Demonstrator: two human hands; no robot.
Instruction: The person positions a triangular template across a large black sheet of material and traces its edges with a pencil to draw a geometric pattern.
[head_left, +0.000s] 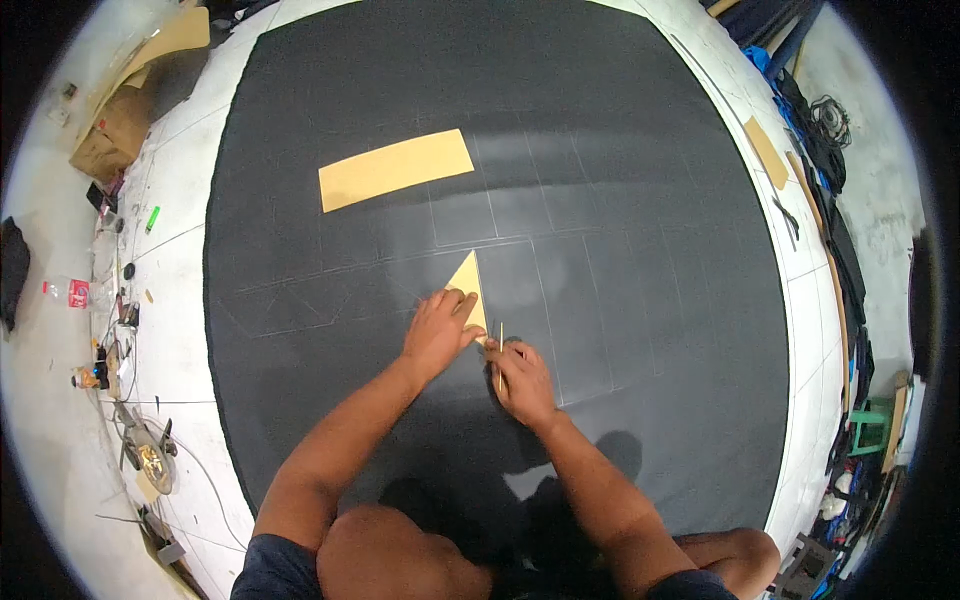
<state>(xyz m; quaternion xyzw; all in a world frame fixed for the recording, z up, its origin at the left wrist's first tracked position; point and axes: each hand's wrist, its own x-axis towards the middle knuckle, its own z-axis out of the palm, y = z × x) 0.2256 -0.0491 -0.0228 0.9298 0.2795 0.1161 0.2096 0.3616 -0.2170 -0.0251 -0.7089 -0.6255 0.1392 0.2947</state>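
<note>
Fingers (pixel 463 305) of the left hand (pixel 432 338) lie spread and grip nothing; they press down on a pale yellow triangular template (pixel 469 275), apparently to keep it flat and stop it sliding. The template rests near the middle of a large dark cloth (pixel 300 385), with one sharp tip pointing to the cloth's far edge and its left part hidden beneath the hand. Just beside its near right corner, the right hand (pixel 524 385) has its fingers closed around a slim pale stick (pixel 501 338). The stick stays clear of most of the template and points toward the far edge, a hold that seems to suit close, controlled work; whether its tip touches the cloth, I cannot tell.

Thin pale lines (pixel 544 310) run across the cloth, many between the template and the right edge. Toward the far left corner lies a curved yellow piece (pixel 396 170), untouched, perhaps set there to leave the near area free for both hands. The cloth is spread out on a white tiled floor (pixel 185 345), probably because its breadth needs that room. Beyond the left edge, a small green object (pixel 152 219) lies on the tiles.
</note>
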